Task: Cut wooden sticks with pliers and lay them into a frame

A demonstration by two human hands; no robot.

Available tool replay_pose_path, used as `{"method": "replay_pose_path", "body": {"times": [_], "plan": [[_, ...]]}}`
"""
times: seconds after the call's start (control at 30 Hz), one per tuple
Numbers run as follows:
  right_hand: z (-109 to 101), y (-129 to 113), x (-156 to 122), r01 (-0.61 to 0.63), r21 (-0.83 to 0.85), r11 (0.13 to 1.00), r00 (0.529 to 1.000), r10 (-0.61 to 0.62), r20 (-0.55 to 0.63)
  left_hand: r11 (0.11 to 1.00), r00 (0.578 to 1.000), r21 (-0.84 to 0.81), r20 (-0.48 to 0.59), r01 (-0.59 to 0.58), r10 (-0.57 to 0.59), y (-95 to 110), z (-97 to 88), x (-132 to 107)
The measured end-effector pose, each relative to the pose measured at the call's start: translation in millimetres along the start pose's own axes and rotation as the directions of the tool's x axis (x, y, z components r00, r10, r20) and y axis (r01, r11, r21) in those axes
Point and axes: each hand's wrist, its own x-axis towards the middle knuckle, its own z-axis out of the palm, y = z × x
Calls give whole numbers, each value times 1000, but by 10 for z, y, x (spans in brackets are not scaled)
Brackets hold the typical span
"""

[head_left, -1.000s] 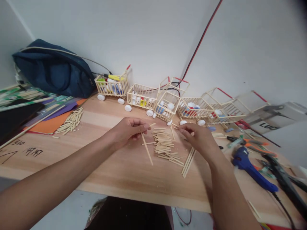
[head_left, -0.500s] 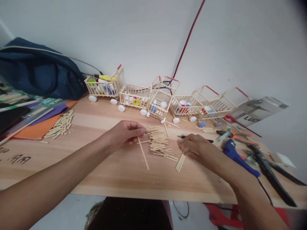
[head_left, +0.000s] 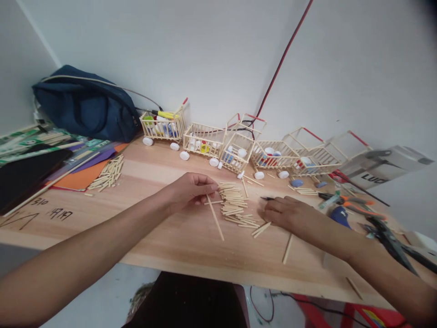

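Left hand (head_left: pixel 195 190) pinches stick (head_left: pixel 216 219); right hand (head_left: pixel 285 212), hold unclear, partly covers pen (head_left: pixel 266 198); carts (head_left: pixel 236 159) behind.

There are five little carts (head_left: pixel 235 157) on one table (head_left: pixel 177 246), with two big heaps of short sticks (head_left: pixel 233 200). There is one blue bag (head_left: pixel 102 116), one gray and white box (head_left: pixel 382 171), and two hands (head_left: pixel 191 190).

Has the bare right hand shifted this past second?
Yes: the right hand moved away from the pale wooden-stick carts, toward the wooden table's front edge.
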Motion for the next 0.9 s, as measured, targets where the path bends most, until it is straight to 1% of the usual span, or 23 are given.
{"method": "replay_pose_path", "body": {"times": [0.07, 0.17, 0.23, 0.3, 0.33, 0.37, 0.4, 0.47, 0.5, 0.53, 0.57, 0.63, 0.67, 0.7, 0.73, 0.83, 0.9], "plan": [[9, 31, -47, 13, -3, 1000, 1000, -13, -21, 1000, 1000, -3, -3, 6, -6, 5, -2, -1], [2, 72, -134, -73, 42, 996, 994, 77, -83, 1000, 1000, 3, -8, 13, -12, 20, -1, -10], [-15, 60, -164, -152, 95, 984, 974, 165, -154, 1000, 1000, -1, -3, 12, -12, 23, -1, -14], [-32, -5, -132, -200, 175, 964, 933, 242, -265, 1000, 1000, -14, 7, 16, -16, 16, -3, -13], [-37, -58, -87, -217, 226, 950, 898, 285, -335, 999, 1000, -23, 16, 23, -22, 10, -3, -11], [-38, -122, -21, -223, 284, 932, 845, 331, -421, 999, 999, -34, 26, 29, -28, 3, -3, -10], [-36, -193, 62, -224, 351, 909, 776, 384, -501, 998, 999, -47, 39, 38, -36, -1, -2, -8], [-24, -340, 260, -214, 467, 858, 615, 490, -618, 995, 996, -80, 67, 60, -54, -2, 5, -10], [-17, -408, 364, -195, 508, 839, 558, 520, -647, 993, 995, -98, 83, 69, -61, 2, 11, -14], [-11, -469, 463, -180, 514, 839, 511, 526, -680, 990, 993, -118, 99, 77, -66, 10, 18, -19], [-7, -522, 551, -187, 505, 843, 477, 527, -704, 987, 991, -138, 115, 84, -68, 19, 25, -26], [-8, -598, 682, -217, 538, 815, 418, 575, -703, 980, 988, -176, 140, 94, -69, 40, 40, -40], [-11, -624, 724, -227, 546, 807, 402, 588, -702, 977, 986, -190, 150, 100, -72, 49, 46, -48], [-16, -643, 753, -225, 548, 806, 397, 589, -704, 974, 985, -199, 159, 105, -74, 56, 52, -55], [-20, -657, 771, -213, 537, 816, 405, 574, -712, 973, 982, -205, 173, 110, -74, 61, 58, -63], [-17, -684, 789, -156, 476, 866, 479, 488, -730, 973, 971, -205, 232, 103, -54, 64, 75, -81], [1, -699, 794, -144, 451, 881, 512, 456, -728, 976, 966, -199, 257, 85, -32, 62, 87, -90]]}}
